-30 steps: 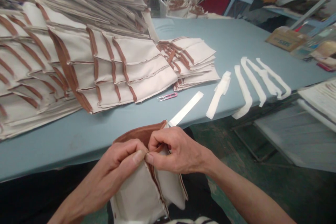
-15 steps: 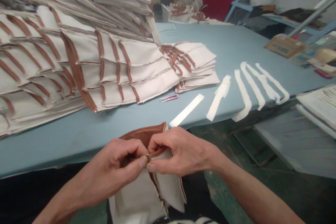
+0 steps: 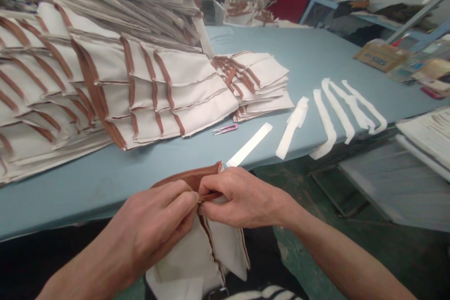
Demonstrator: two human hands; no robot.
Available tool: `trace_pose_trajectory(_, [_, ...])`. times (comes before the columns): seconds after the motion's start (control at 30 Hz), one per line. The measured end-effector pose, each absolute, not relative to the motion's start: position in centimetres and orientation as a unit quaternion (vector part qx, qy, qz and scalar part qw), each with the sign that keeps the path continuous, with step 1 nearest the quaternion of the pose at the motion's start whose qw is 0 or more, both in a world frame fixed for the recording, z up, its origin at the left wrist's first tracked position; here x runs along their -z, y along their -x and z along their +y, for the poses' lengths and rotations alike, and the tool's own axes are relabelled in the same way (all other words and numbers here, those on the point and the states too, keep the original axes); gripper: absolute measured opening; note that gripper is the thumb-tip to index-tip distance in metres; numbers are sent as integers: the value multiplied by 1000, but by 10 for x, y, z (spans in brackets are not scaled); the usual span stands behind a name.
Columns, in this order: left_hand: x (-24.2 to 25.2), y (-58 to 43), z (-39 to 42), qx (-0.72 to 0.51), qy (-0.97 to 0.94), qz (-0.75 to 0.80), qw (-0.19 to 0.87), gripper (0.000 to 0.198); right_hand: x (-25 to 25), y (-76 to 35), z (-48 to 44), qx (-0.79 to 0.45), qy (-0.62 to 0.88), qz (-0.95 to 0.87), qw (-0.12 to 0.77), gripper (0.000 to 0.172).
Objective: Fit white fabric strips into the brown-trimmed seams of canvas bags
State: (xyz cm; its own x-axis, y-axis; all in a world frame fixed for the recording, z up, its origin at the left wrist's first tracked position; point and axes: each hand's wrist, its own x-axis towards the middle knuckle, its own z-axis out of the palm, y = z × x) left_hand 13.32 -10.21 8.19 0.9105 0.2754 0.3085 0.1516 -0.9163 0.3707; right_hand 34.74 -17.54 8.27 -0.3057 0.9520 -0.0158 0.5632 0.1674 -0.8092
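The fingertips (image 3: 191, 198) of both hands meet at one spot. They are pinched closed on the brown binding (image 3: 186, 179) that edges the cream canvas piece (image 3: 195, 258). The left hand (image 3: 154, 225) curls over the fabric from the near side, thumb and forefinger pressed tight on the edge. The right hand (image 3: 246, 199) grips the same binding from the other side, fingers folded down. The piece hangs over the person's lap, just in front of the blue table (image 3: 316, 56) and apart from everything lying on it.

The work at the pinch looks small and fiddly. It probably goes best with the two grips close together, the binding taut between them, and any pull running along the seam rather than across it.

Past the hands, pink thread snips (image 3: 225, 129) lie near a white strip (image 3: 250, 144), with more strips (image 3: 326, 122) to the right. A large fanned stack of brown-trimmed canvas pieces (image 3: 147, 89) fills the left — a smaller stack (image 3: 262, 84) sits beside it.
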Motion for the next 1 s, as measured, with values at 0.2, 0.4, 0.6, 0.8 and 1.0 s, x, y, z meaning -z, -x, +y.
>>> trace_pose_trajectory(0.2, [-69, -120, -103, -193, -975, 39, 106, 29, -72, -352, -173, -495, 483, -651, 313, 10])
trace_pose_trajectory(0.4, [-72, -120, -103, -206, -978, 11, 35, 41, -62, -352, -171, -646, 447, -528, 321, 13])
trace_pose_trajectory(0.6, [-68, -121, -103, -187, -982, 27, 28, 38, -50, -339, -170, -690, 453, -437, 358, 13])
trace_pose_trajectory(0.8, [-61, -111, -108, -215, -947, 130, 199, 21, -51, -332, -177, -585, 489, -499, 411, 1])
trace_pose_trajectory(1.0, [-79, -110, -109, -177, -926, 152, 297, 14, -55, -331, -187, -446, 516, -589, 434, 5])
